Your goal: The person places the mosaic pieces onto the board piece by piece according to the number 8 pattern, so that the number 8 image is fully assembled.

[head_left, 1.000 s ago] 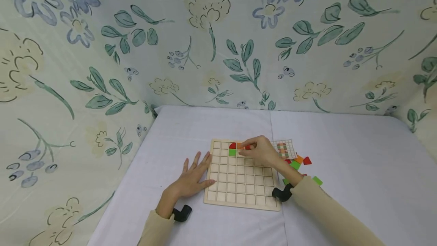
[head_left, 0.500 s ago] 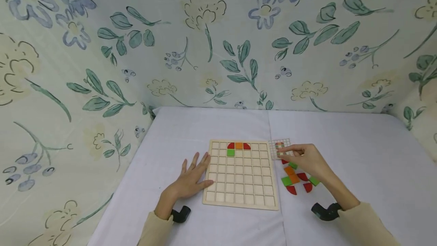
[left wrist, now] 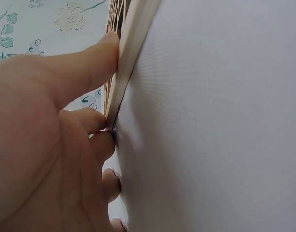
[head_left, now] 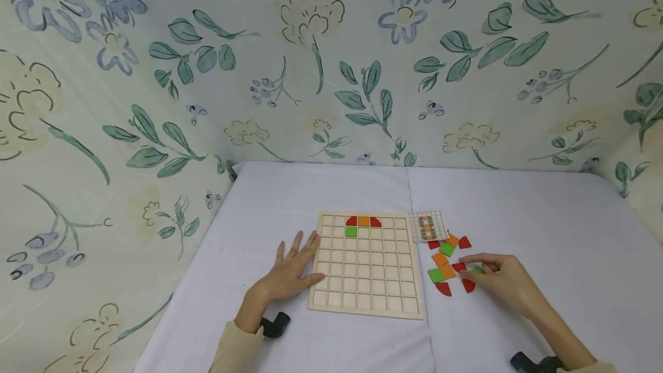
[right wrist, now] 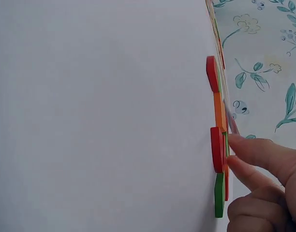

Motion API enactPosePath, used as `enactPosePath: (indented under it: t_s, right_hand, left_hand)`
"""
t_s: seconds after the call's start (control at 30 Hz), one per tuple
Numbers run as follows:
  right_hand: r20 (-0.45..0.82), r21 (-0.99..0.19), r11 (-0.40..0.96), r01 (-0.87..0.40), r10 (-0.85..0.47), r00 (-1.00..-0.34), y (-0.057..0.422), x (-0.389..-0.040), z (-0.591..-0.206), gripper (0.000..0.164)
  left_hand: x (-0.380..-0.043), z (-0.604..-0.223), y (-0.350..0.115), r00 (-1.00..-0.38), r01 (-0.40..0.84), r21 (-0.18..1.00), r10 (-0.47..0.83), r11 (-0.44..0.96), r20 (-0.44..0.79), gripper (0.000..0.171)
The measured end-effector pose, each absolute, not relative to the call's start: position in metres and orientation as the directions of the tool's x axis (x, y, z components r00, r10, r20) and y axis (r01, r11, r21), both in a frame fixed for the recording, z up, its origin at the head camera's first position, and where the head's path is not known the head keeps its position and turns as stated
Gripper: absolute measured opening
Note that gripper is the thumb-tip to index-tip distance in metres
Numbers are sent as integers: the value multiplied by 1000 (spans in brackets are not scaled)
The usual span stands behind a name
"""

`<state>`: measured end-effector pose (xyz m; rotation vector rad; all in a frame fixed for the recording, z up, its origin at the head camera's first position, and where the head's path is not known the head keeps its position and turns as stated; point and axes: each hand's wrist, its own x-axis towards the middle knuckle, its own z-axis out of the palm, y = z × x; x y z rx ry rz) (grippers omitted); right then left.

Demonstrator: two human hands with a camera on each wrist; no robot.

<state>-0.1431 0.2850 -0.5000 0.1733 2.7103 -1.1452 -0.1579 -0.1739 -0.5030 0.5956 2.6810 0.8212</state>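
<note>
My left hand point(head_left: 290, 269) lies with its fingers spread at the left edge of the wooden grid board point(head_left: 358, 274), the thumb over the frame. Among the loose tiles to the board's right, my right hand point(head_left: 510, 282) pinches a red quarter-circle tile point(head_left: 458, 267) between thumb and index fingertip; its other fingers are curled. In the right wrist view, the fingertips reach in behind a nearer red tile point(right wrist: 216, 150) and a green tile point(right wrist: 219, 195). The board's top row holds an orange square point(head_left: 364, 221) between two red quarter-circles, with a green square point(head_left: 351, 231) below the left one.
A printed pattern card point(head_left: 435, 220) lies against the board's upper right side. Several red, orange point(head_left: 440, 259) and green point(head_left: 436, 275) tiles are scattered below it. White cloth point(head_left: 544, 217) covers the table, and a floral curtain point(head_left: 311, 73) hangs behind.
My right hand has left the board, passed over the card and come down and right to the red tile. My left hand stays at the board's edge.
</note>
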Motion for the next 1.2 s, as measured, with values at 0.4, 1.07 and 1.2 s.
enactPosePath:
  t_s: [0.4,1.07,1.2]
  right_hand:
    - [-25,-625,778,68,67,-997,284,-143,-511,34]
    - [-162,-673,740,3,-144,-976,303,-161,-511,49]
    - [-155,-674,739,-3,-145,-977,300,-163,-510,48]
  left_hand:
    - [-159,-503,-173,-877,304,562,457,769,-152,84]
    - [-160,-504,-174,-875,310,539,457,783,-161,84]
    - [-160,-504,-174,-875,308,543,457,781,-161,84]
